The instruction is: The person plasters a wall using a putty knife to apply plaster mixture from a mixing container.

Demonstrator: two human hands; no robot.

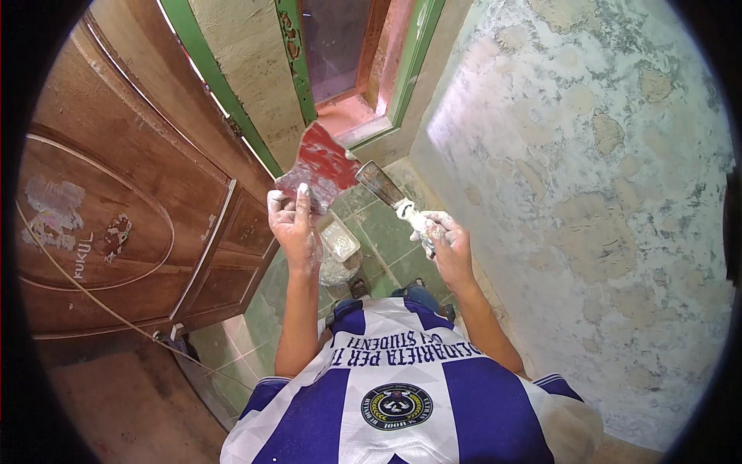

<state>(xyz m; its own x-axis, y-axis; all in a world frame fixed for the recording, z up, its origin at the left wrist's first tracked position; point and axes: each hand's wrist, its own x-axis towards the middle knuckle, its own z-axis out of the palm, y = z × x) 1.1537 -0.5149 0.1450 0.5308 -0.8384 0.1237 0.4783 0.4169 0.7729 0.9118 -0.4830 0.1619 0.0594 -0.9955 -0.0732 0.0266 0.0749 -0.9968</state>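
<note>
My left hand [296,216] grips a flat, irregular red piece [328,158], its thumb lying over the near part. Whitish smears cover much of that piece, and its material is hard to tell. In my right hand [448,240] is a putty knife [380,184], held by its handle, which is caked in white paste. The knife's dark, stained blade points up and left, with its tip at or very near the red piece's right edge. White paste coats the fingers of both hands.
Below my hands, a paste-crusted rectangular container [340,238] rests on a rounded, whitish object [340,271]. A brown wooden door [100,209] stands at left, crossed by a thin cord [85,290]. To the right rises a patchy wall [572,193]; ahead is a green-framed window [417,69]. Green tiles [379,232] cover the floor.
</note>
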